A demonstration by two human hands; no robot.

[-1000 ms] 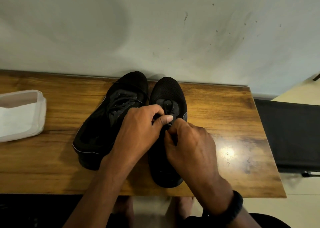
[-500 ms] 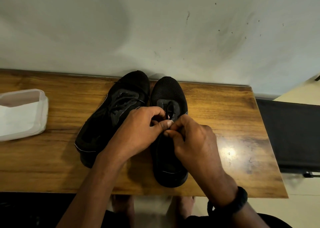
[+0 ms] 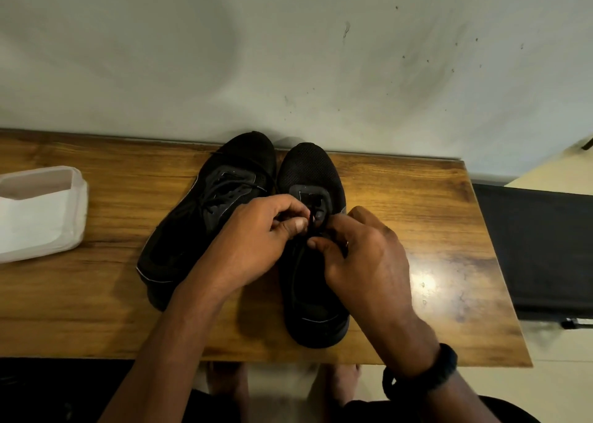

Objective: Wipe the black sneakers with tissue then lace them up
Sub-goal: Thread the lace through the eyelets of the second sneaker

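Left hand (image 3: 253,246) and right hand (image 3: 362,255) each pinch the lace (image 3: 310,222) over the right sneaker (image 3: 313,172) on the worktop (image 3: 96,294).

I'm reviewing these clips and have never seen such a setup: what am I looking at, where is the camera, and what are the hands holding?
No machine here: a person works with bare hands. The one picture comes from a wide-angle camera worn on the head, looking forward and down. On the brown wooden table two black mesh sneakers stand side by side, the left sneaker and the right sneaker, toes toward the wall. A white plastic tub of tissue sits at the far left. The left hand and right hand meet over the right sneaker, each pinching its thin black lace. A black wristband is on the right wrist.
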